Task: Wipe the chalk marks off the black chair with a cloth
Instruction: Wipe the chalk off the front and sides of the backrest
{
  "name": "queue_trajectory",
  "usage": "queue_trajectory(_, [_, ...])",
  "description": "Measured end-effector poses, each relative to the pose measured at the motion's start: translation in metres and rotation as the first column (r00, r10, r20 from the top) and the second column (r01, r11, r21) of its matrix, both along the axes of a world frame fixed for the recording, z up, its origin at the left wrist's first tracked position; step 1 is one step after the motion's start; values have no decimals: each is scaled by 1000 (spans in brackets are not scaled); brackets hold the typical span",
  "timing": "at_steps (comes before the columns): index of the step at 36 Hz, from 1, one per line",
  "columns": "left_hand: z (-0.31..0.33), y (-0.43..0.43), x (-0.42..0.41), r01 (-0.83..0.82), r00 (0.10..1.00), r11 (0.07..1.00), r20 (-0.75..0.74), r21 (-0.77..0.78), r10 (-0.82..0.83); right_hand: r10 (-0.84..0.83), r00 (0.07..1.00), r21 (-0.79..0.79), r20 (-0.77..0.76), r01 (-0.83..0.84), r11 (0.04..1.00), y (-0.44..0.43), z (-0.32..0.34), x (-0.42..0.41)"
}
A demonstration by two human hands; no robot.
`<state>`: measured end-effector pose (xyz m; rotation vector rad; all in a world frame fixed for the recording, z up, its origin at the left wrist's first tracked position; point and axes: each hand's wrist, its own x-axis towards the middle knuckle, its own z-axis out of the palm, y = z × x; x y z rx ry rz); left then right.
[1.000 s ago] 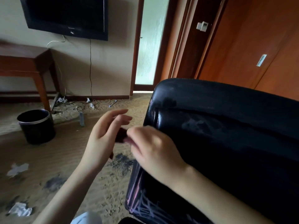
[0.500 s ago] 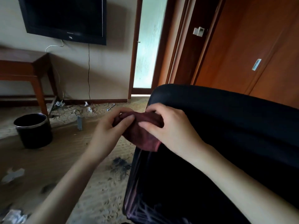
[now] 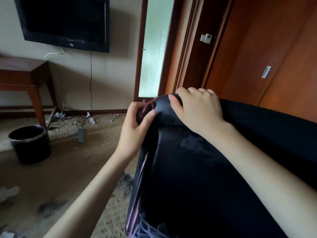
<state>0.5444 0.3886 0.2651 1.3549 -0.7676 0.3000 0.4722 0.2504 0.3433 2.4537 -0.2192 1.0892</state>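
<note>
Beige patterned carpet (image 3: pixel 56 170) covers the floor, marked with dark smudges and a few scraps of crumpled paper, and a tangle of cables (image 3: pixel 73 121) lies along the skirting below a wall-mounted television (image 3: pixel 65 23). At the left a wooden table (image 3: pixel 25 78) stands against the wall, with a black waste bin (image 3: pixel 30 144) on the carpet just beside its leg. A frosted glass panel (image 3: pixel 154 47) and reddish wooden doors (image 3: pixel 267 54) fill the background to the right. Nearest the camera is the black chair (image 3: pixel 197 177), its back running from the lower middle up toward the right edge — pale smudges show on the upper part of the back, and pink and lilac chalk marks (image 3: pixel 142 220) streak the chair's left edge near the bottom. The right hand (image 3: pixel 197 109) is curled over the top left corner of the chair back, thumb pressed on the near face and fingers wrapped over the rim. The left hand (image 3: pixel 137 122) grips a bunched dark red cloth (image 3: pixel 147 107) — thumb and fingers closed round it — held against that same top left corner, just beside the right thumb.
</note>
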Motion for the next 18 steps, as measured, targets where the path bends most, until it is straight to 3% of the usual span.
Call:
queue_trajectory(3, [-4,9,2,123,977,982,-159,-140,-145,-5,998,-25,61,6,1000,-2,-3,4])
queue_trajectory(5, [-1,11,3,146,965,977,-194,-155,-175,8,994,-42,108,-3,999,-3,-5,6])
queue_trajectory(14, [6,7,13,145,989,975,12,170,-150,34,986,-85,161,-20,996,-9,-10,11])
queue_trajectory(18, [3,5,12,133,988,972,58,193,-146,53,976,-105,209,-32,994,-10,-12,13])
